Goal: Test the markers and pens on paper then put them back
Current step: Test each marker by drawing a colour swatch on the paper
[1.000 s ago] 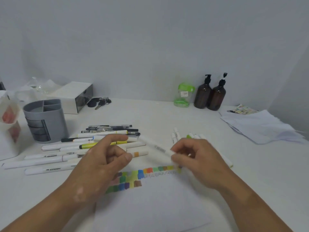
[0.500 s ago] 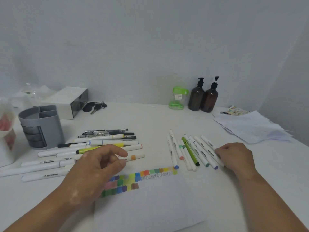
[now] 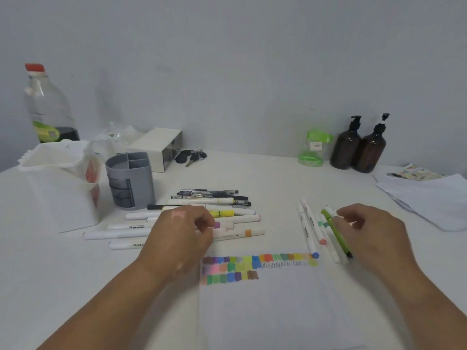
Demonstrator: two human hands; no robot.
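A white paper sheet (image 3: 278, 311) lies in front of me with rows of colour swatches (image 3: 252, 263) along its top. Left of it lies a pile of markers and pens (image 3: 235, 198). My left hand (image 3: 182, 236) rests over this pile, its curled fingertips pinching a white marker with a purple band (image 3: 221, 225). A second group of markers (image 3: 309, 228), including a green pen (image 3: 337, 234), lies at the sheet's top right. My right hand (image 3: 371, 233) is curled over that group's right side, fingers closed on a white marker (image 3: 351, 223) that is mostly hidden.
A grey pen organizer (image 3: 129, 183) stands behind the left pile, beside a white container (image 3: 58, 188) and a clear bottle (image 3: 48, 104). A white box (image 3: 156, 145), keys (image 3: 190, 156), a green jar (image 3: 314, 147) and two amber pump bottles (image 3: 358, 147) line the wall. Loose papers (image 3: 429, 198) lie far right.
My right hand set its marker among the right group and has closed over that group's right side. My left hand dropped onto the left pile. The view swung left.
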